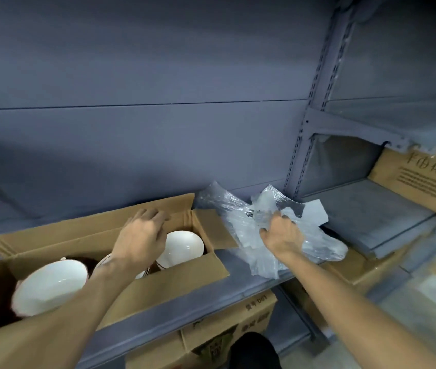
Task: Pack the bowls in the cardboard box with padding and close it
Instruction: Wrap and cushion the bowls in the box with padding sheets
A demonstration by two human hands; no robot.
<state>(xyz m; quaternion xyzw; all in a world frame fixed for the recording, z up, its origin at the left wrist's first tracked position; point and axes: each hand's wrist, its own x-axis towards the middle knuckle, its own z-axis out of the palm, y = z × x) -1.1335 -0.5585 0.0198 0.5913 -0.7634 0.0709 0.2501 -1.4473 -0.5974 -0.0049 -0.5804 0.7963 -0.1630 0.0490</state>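
Presently, stock as seen:
Box: open brown cardboard box (121, 286) on grey metal shelf (238, 288), flaps up.
Contents: white ceramic bowls (49, 284) inside, uncovered.
Left hand (142, 235): fingers spread loosely over the bowls, holding nothing.
Right hand (282, 233): clutching crumpled clear plastic padding (238, 209) just beside the box.
Outstanding: padding in, flaps shut.

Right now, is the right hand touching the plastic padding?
Touching. The head view shows the right hand gripping the clear plastic padding, its fingers pressed into the crumpled sheet beside the cardboard box.
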